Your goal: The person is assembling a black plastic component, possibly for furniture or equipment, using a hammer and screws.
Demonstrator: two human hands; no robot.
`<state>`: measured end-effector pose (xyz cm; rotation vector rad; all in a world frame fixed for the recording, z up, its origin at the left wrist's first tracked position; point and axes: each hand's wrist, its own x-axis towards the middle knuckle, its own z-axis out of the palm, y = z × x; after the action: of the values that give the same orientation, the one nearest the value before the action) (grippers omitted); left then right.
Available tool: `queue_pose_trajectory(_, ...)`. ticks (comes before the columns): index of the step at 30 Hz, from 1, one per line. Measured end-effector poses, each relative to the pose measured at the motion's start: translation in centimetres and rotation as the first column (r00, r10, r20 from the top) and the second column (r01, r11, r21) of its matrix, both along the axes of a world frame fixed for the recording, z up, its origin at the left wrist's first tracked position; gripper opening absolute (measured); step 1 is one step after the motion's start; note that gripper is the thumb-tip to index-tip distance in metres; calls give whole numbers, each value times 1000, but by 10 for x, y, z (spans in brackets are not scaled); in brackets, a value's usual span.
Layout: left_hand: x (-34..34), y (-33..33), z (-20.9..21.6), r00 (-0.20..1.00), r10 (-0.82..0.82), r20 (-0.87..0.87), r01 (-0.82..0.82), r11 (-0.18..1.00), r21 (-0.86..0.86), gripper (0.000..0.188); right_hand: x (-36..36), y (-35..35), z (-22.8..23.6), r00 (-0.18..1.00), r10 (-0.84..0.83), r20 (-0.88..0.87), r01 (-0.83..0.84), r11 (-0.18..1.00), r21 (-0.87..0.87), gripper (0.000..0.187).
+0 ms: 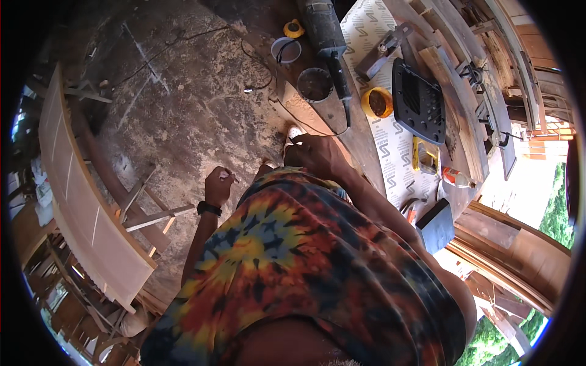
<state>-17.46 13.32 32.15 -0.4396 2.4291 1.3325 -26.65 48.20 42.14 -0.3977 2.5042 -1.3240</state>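
My left hand [218, 186], with a dark watch [209, 209] on its wrist, hangs above the floor to the left of my body. Its fingers are curled in; a small pale spot shows at the fingertips, too small to name. My right hand [311, 155] is bent in front of my waist beside the workbench edge [360, 152]. Its fingers look curled and are partly hidden, so what they hold, if anything, does not show. Just beyond it, a thin dark cord [305, 122] runs toward the tip of a long black power tool [328, 43] on the bench.
On the bench lie printed paper [369, 24], an orange tape roll [376, 102], a black perforated plate [419, 100], a bottle [456, 177] and a dark block [436, 226]. A dark bowl [315, 84] and clear tub [286, 50] stand beside the tool. A long curved panel [85, 189] stands left.
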Motion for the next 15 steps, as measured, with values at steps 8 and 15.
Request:
queue_pose_trajectory(8,-89,-16,28,965,243,-100,-228,963,142,25,-46,18,7,997,41,61,-44,998,39,36)
queue_pose_trajectory(15,-161,41,57,969,237,-65,-207,929,308,44,-85,49,1,999,2,-43,0,998,65,30)
